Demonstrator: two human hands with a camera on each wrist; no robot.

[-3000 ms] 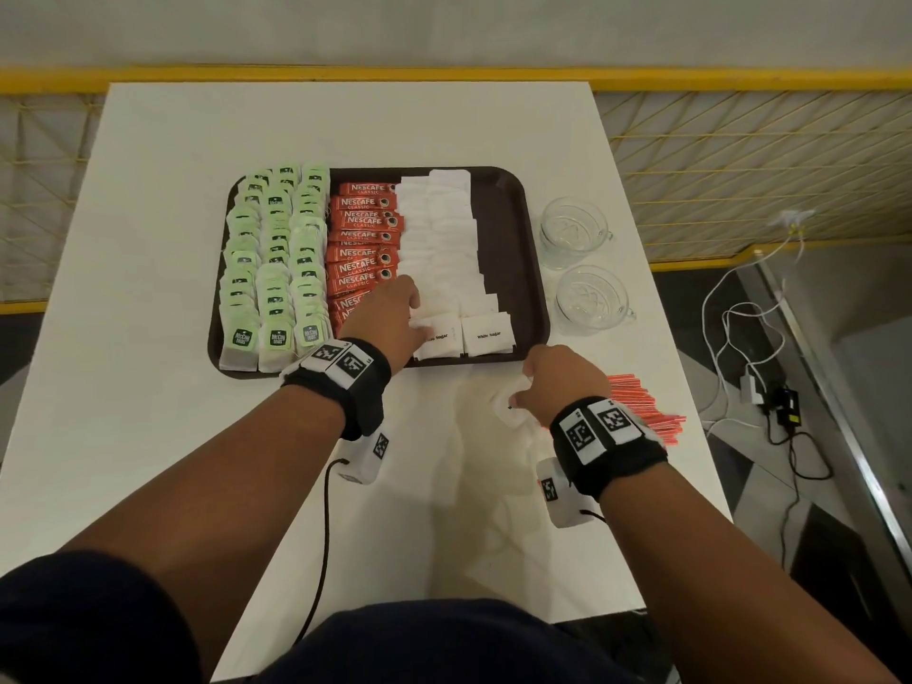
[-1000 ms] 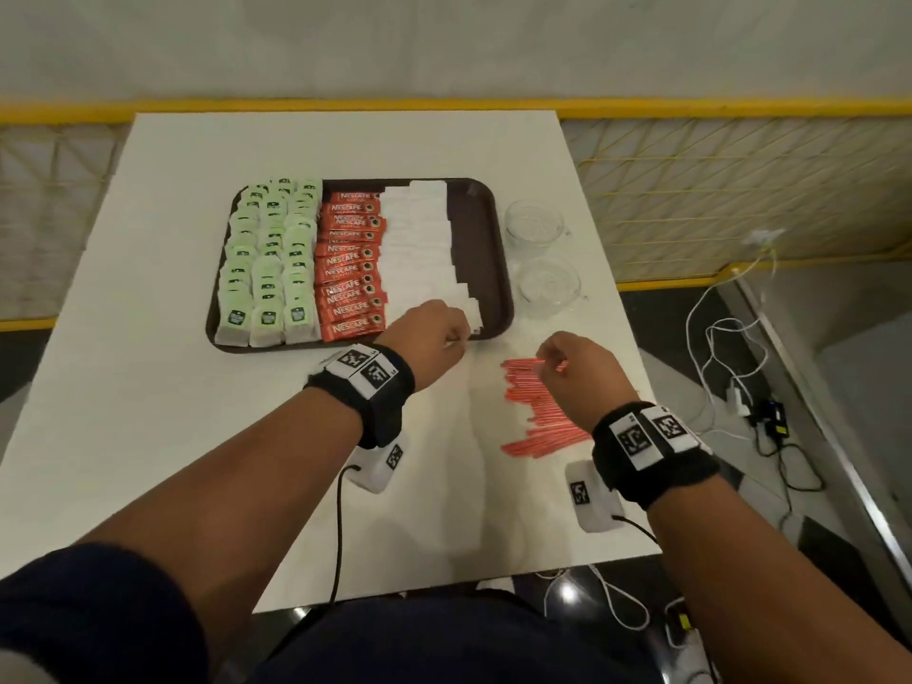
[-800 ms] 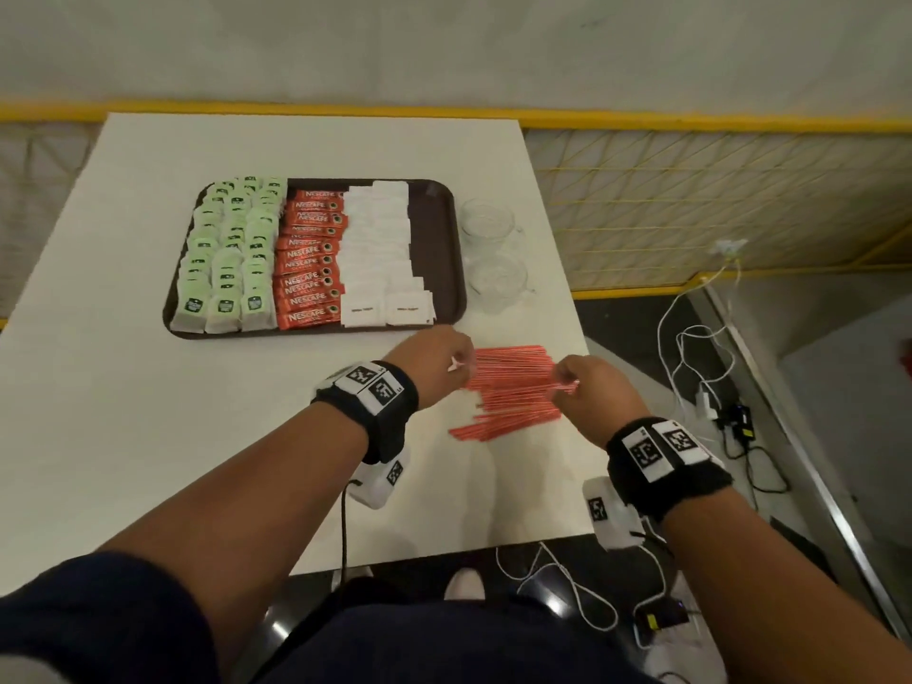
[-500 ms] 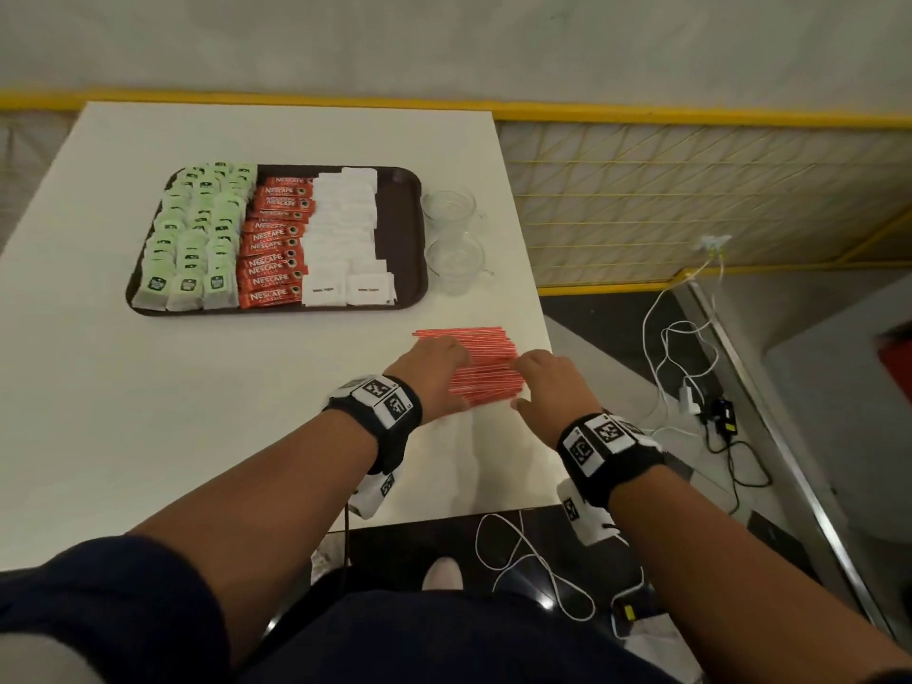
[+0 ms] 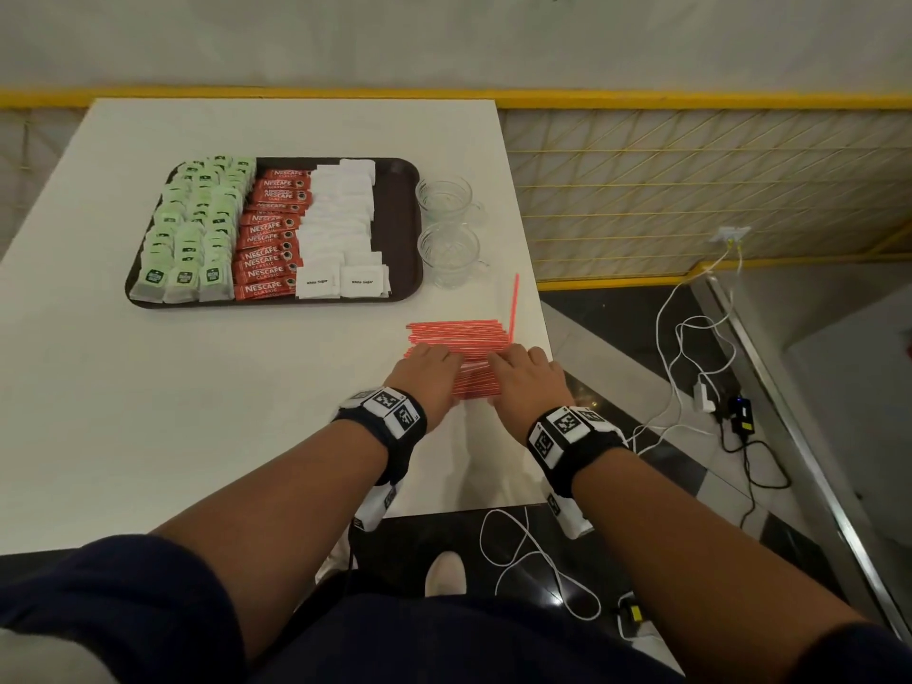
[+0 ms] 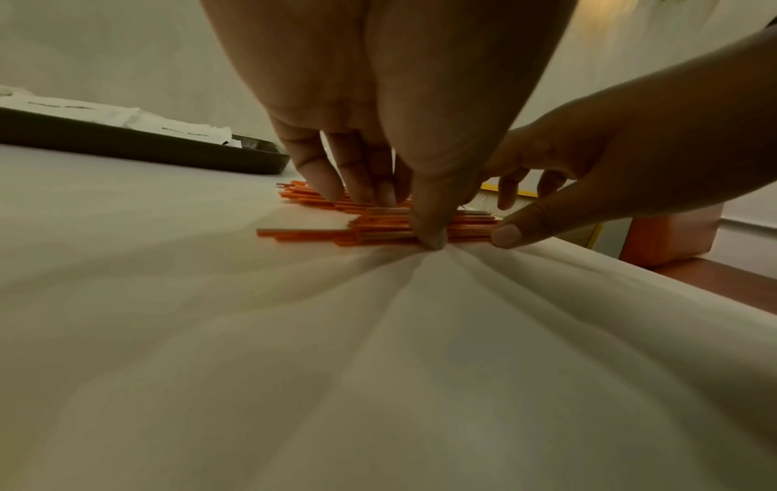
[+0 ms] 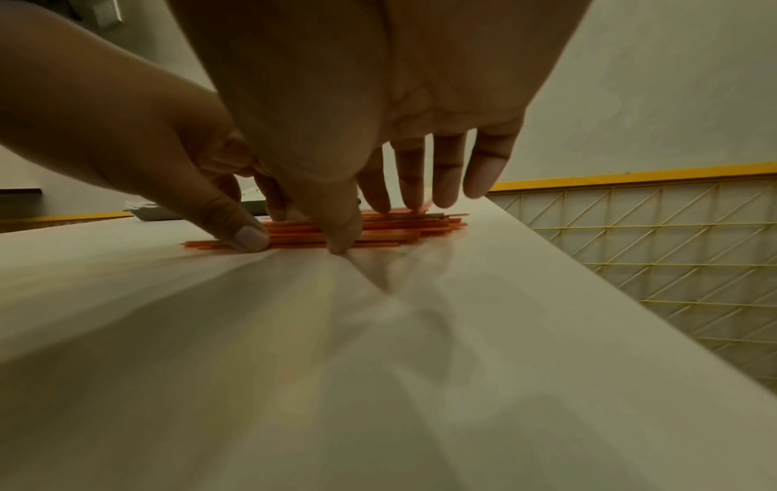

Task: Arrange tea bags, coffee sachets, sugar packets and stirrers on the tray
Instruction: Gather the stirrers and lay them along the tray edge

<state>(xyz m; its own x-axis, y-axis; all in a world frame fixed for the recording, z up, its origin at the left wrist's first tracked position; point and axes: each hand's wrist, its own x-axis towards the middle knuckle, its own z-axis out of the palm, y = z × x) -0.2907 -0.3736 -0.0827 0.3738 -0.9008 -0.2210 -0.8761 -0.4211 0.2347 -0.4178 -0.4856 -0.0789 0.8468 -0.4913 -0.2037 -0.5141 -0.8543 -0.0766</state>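
Lower right of the tabletop (image 5: 207, 417): left hand (image 5: 428, 372) and right hand (image 5: 525, 375) press spread fingers on the stirrers (image 5: 459, 333), apparently no closed grip.

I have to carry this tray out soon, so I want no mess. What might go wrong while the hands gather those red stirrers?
1. The stirrers lie by the table's right edge; a push from the right hand or left hand may roll some off.
2. One stray stirrer lies crosswise, pointing at the near glass cup, and may be left behind.
3. The tray has only a narrow bare strip left, so the stirrers might spill over the sugar packets.
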